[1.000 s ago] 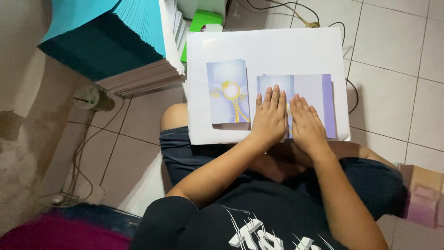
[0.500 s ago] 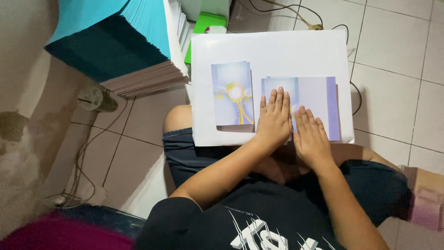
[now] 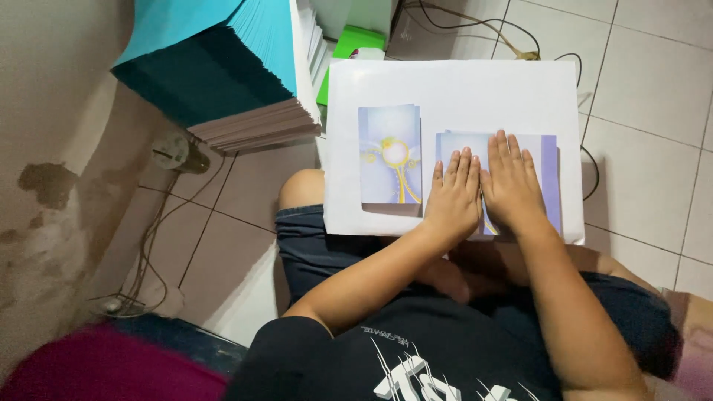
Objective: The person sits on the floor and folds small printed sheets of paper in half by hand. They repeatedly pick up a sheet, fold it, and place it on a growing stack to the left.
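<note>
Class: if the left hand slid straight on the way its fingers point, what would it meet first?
Probably the far edge of the printed sheet under the left hand, then bare white board.

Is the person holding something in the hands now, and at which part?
Nothing is gripped. The left hand and right hand lie flat, fingers straight, pressing on the face of the pale blue sheet on the white board.

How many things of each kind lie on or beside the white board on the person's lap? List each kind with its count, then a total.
Lilac printed card piles on the white board: 2
Hands pressing flat on the right pile: 2
Teal paper stack: 1
Green box: 1
Total: 6
</note>
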